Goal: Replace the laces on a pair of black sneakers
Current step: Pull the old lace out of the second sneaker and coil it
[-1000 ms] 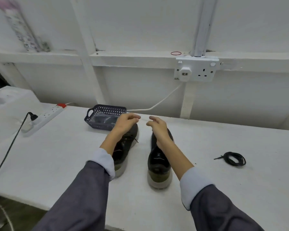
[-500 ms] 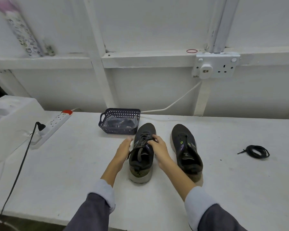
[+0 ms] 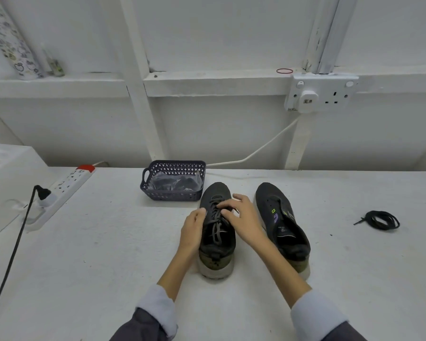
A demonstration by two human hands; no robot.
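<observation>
White-painted boards and beams back a white worktable, where a pair of shoes stands side by side near its middle, heels toward the person and toes toward the wall. The laced black mesh sneaker, on the left, runs its long axis straight away. The second black sneaker, on the right, angles its toe slightly leftward. The left hand grips the laced black mesh sneaker along its outer side. The right hand lies over its front, thumb and forefinger pinching the dark woven lace. A dark blue perforated plastic basket sits just beyond the toe, and a coiled black shoelace lies well to the right
</observation>
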